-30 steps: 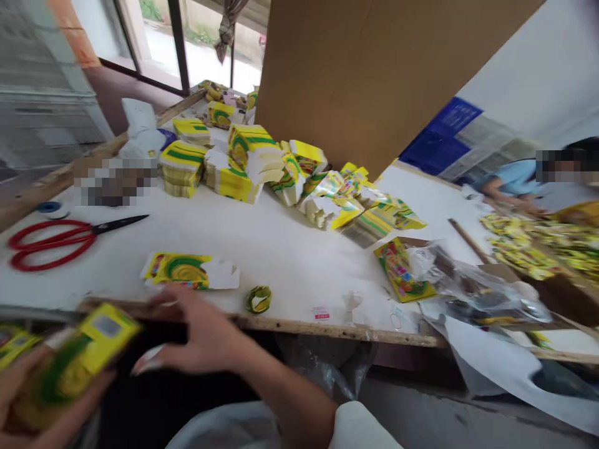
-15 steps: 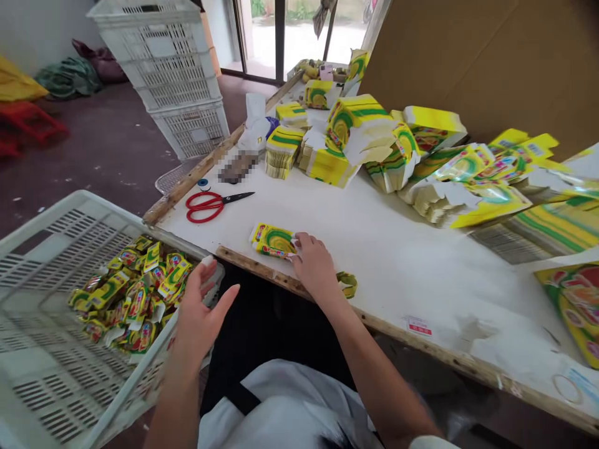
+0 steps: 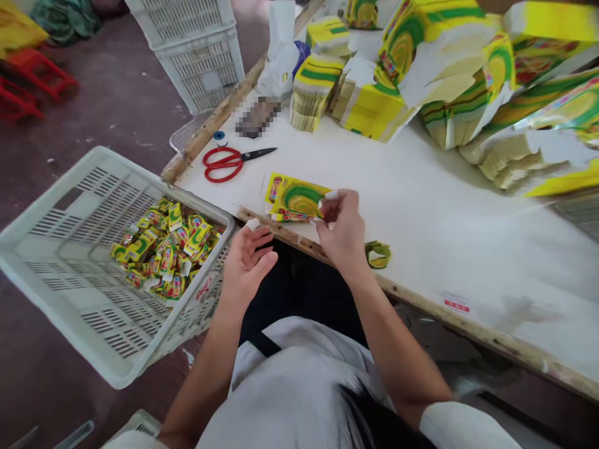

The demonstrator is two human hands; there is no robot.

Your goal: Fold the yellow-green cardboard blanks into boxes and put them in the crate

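My right hand (image 3: 341, 227) pinches the right end of a flat yellow-and-green carton blank (image 3: 294, 198) and lifts it off the near edge of the white table (image 3: 412, 206). My left hand (image 3: 250, 262) hovers open just below the table edge, palm up, fingers apart and holding nothing. It sits beside the rim of a white slotted crate (image 3: 56, 206) that holds several small folded yellow-green boxes (image 3: 163, 246). A loop of yellow-green strip (image 3: 378, 254) lies on the table right of my right hand.
Red-handled scissors (image 3: 231, 163) and a small blue roll (image 3: 218, 135) lie on the table's left part. Stacks of flat yellow carton blanks (image 3: 374, 93) fill the back of the table. More white crates (image 3: 196, 43) stand on the floor behind. Red stools (image 3: 28, 87) stand at the far left.
The view swung left and down to the crate. My left hand let the yellow box go and came back open. My right hand closed on the flat blank and raised its end.
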